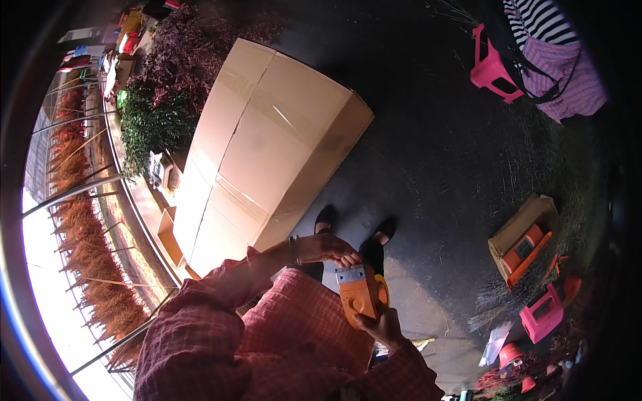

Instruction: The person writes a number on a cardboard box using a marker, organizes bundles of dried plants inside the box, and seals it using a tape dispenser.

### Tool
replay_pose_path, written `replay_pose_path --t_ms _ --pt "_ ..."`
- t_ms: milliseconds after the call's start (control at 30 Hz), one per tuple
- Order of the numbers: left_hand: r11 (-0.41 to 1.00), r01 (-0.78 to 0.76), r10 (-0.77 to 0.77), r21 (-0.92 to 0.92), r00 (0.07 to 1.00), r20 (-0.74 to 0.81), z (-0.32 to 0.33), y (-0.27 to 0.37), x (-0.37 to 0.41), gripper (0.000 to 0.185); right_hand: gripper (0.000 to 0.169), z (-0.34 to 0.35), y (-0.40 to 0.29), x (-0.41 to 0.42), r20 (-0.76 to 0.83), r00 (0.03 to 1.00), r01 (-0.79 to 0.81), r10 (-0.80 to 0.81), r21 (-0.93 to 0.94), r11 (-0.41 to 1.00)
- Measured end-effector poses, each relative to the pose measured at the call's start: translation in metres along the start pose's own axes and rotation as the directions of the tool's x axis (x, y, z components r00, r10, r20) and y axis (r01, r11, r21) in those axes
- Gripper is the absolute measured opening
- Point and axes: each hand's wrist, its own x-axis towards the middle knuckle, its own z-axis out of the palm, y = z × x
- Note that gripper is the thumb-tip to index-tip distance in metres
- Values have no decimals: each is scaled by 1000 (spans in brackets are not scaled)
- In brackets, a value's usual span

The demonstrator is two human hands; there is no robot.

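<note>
An orange packing tape dispenser point(357, 295) with a metal blade plate and a yellow roll side is held up in front of my body. My right hand point(383, 326) grips its lower end, thumb across the orange side. At the blade end is my left hand point(338, 250), fingers bent down towards the front edge; whether they pinch the tape cannot be made out. Beyond my hands a large closed cardboard box point(281, 115) lies on the floor, with clear tape across its top and a seam running along it.
A person in a checked apron point(564, 75) is by a pink plastic stool point(494, 70) at the upper right. Another pink stool point(544, 316) and an open carton point(521, 240) holding an orange device stand at the right. Dark red dried plants point(183, 55) and green foliage point(153, 118) lie left of the box.
</note>
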Motion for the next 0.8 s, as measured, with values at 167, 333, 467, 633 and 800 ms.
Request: replay_pose_path --t_ms 167,333,467,633,800 --pt "998 -52 48 -37 994 -103 13 -54 -34 35 58 6 -17 -17 239 962 -159 131 101 982" --pt "967 -115 171 227 955 -242 10 -102 -79 30 61 42 8 -20 404 906 -25 129 -253 967" --pt "884 -253 392 393 859 -328 -19 -171 -124 21 59 103 -1 -5 477 864 -76 158 -187 979" --pt "800 -563 578 206 631 -517 -57 -256 -198 13 57 200 -32 9 565 790 -219 236 -99 971" --pt "785 -616 515 -70 711 -478 -88 -329 -302 10 57 315 -64 10 594 737 -295 323 -147 944"
